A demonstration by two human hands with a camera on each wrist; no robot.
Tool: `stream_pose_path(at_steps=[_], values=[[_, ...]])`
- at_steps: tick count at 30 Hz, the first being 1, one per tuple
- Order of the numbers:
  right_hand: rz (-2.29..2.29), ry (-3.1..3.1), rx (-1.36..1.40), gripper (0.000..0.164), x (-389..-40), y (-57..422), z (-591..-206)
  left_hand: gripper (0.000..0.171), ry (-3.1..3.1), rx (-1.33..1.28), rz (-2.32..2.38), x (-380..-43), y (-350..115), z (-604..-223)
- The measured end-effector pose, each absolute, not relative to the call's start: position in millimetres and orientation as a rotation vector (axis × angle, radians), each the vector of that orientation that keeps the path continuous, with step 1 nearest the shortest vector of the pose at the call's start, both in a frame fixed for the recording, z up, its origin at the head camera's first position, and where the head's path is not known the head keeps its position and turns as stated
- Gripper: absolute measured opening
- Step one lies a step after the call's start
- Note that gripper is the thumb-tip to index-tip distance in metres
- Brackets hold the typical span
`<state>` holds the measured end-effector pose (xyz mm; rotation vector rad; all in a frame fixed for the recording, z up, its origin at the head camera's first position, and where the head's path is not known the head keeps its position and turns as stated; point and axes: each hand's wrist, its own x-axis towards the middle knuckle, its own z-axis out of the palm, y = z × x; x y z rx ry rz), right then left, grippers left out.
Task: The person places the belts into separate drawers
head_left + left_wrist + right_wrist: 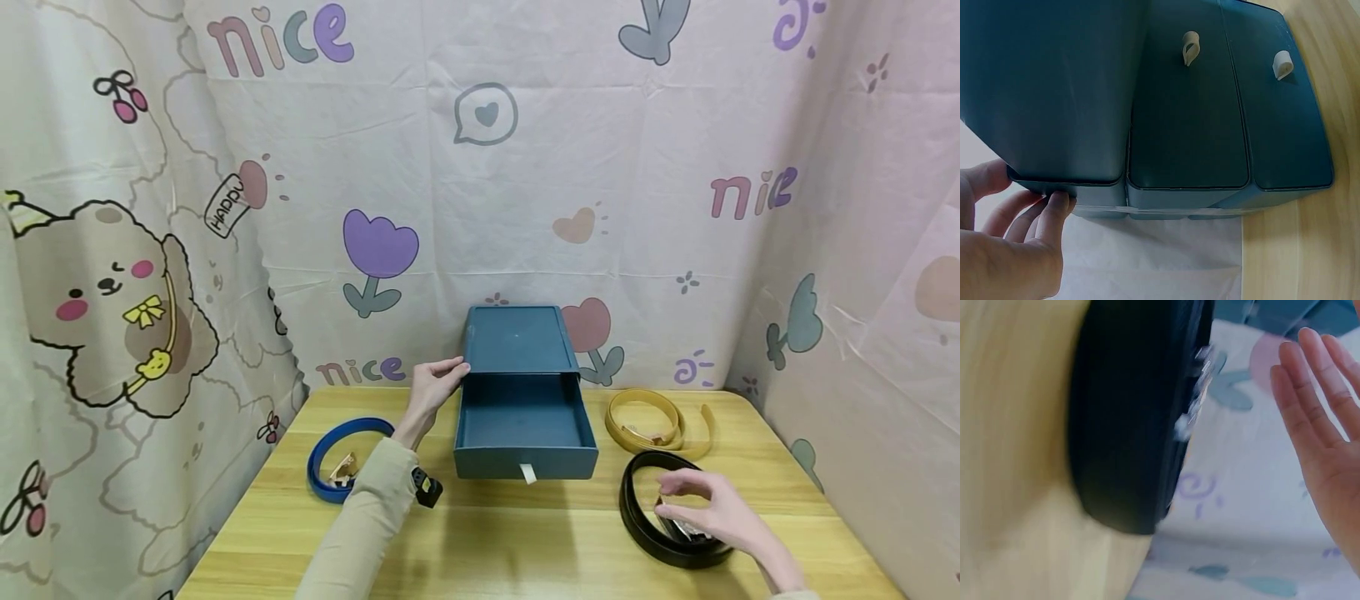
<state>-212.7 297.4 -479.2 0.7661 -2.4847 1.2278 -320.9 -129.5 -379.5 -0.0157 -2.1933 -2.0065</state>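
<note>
A dark teal drawer box [517, 337] stands at the middle of the table, its top drawer [483, 464] pulled out and bare inside. My left hand [431, 392] holds the box at its upper left corner; in the left wrist view the thumb lies at the corner and bent fingertips [1057, 200] touch the side. Over a coiled black belt [636, 521] at the right hovers my right hand [716, 510], thumb and fingers apart and nothing between them. The right wrist view shows the belt [1125, 425] on edge with its silvery buckle, apart from the straight fingers [1310, 394].
Left of the box lies a coiled blue belt [317, 471] with a gold buckle, partly behind the left forearm. A coiled yellow belt [619, 429] is at the back right, just beyond the black one. A printed curtain [510, 192] hangs behind the table.
</note>
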Motion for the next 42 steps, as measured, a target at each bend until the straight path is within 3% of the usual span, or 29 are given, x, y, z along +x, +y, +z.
stream_pose_path(at_steps=[10, 25, 35, 42], values=[[1.068, -2.648, 0.654, 0.037, -207.7, 325.3, -495.8, 0.036, -2.197, -0.011, -1.998, -321.9, -129.5, -379.7], [1.039, -2.691, 0.865, 0.035, -211.3, 343.9, -520.7, 0.036, -2.190, -0.006, -2.009, -321.8, -130.2, -382.4], [1.059, -2.591, 1.037, 0.049, -218.5, 346.6, -542.2, 0.036, -2.184, -0.008, -2.013, -321.0, -129.6, -381.6], [1.147, -2.591, 1.127, 0.048, -218.9, 349.0, -537.8, 0.036, -2.184, -0.018, -2.007, -321.4, -129.8, -382.1]])
